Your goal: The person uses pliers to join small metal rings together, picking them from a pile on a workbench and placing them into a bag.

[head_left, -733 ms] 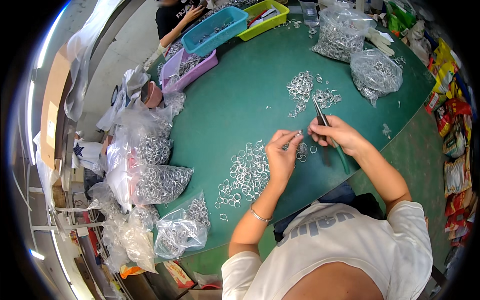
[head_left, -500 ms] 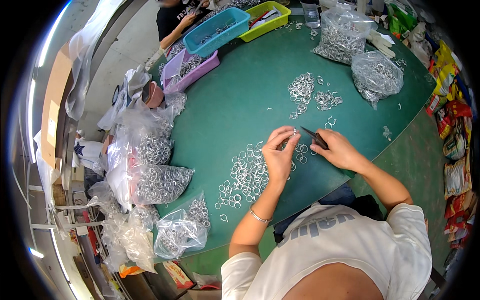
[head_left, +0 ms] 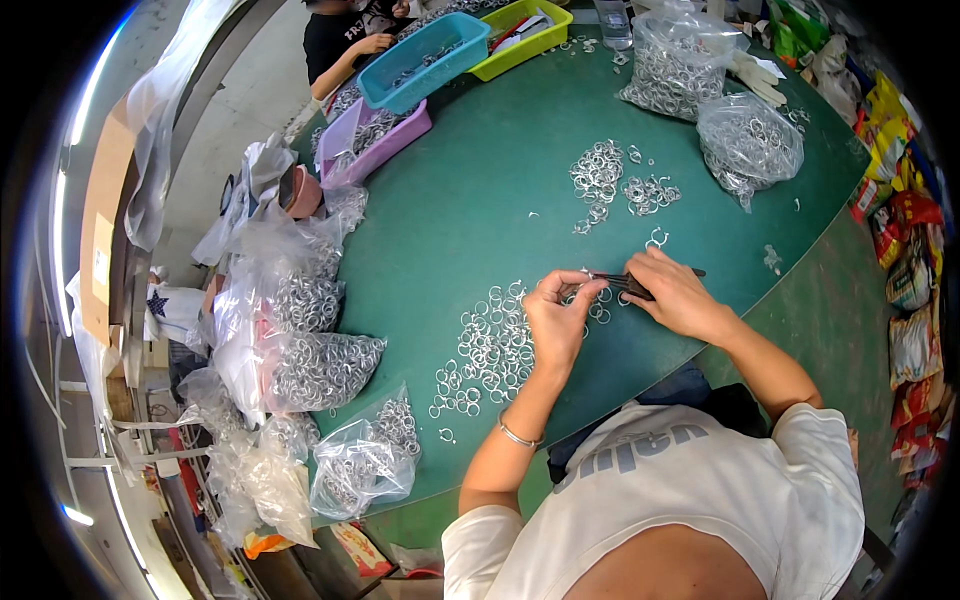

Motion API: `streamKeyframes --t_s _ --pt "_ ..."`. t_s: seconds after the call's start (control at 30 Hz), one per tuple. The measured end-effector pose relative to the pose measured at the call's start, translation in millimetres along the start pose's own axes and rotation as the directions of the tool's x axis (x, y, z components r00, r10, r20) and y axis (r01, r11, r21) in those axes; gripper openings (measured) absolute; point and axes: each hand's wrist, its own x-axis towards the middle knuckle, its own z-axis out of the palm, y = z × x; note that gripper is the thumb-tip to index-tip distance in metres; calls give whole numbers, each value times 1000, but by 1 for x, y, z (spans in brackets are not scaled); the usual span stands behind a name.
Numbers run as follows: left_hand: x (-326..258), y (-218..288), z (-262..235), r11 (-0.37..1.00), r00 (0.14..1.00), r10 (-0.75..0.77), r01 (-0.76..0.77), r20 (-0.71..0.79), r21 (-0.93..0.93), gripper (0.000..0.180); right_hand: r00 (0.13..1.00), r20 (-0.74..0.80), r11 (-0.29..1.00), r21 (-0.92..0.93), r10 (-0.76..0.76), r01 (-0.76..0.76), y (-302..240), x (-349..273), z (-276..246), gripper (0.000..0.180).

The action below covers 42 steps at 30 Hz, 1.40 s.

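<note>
My left hand (head_left: 553,318) is closed in a pinch, thumb against forefinger, on a small silvery metal ring (head_left: 586,279) that the fingertips largely cover. A dark, slim, pointed hand tool (head_left: 618,282) is gripped in my right hand (head_left: 675,295). Its narrow tip reaches the ring at my left fingertips, and a dark end pokes out beyond the right hand; its exact kind is unclear. Under and left of my left hand spreads a loose pile of metal rings (head_left: 490,345) on the green table (head_left: 450,230). One open-looking ring (head_left: 656,237) lies just beyond my right hand.
Two small ring heaps (head_left: 597,170) lie farther off. Bags of rings (head_left: 680,65) stand at the back right, and more bags (head_left: 325,370) line the left edge. Blue (head_left: 425,62), purple (head_left: 372,150) and yellow-green (head_left: 520,40) baskets sit far left, near another person (head_left: 345,40).
The tool in my right hand has swung from pointing up-left to lying nearly level, its tip now at my left fingertips. My left hand keeps its pinch.
</note>
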Motion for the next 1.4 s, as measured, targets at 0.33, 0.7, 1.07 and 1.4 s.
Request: streamKeyframes --t_s 0.33,0.7,1.07,1.4 --pt "0 -11 5 988 949 -102 132 297 -84 26 999 21 998 57 -41 40 0 3 0 24" --pt "-7 0 18 931 964 204 -245 171 270 23 934 -352 998 -24 -61 56 9 -1 33 30" --pt "-3 -19 15 999 982 39 -36 187 -23 24 931 -354 991 -128 -89 46 11 0 38 28" --pt "2 -19 15 962 984 -86 122 153 -243 23 948 -317 993 -120 -16 -23 11 1 29 25"
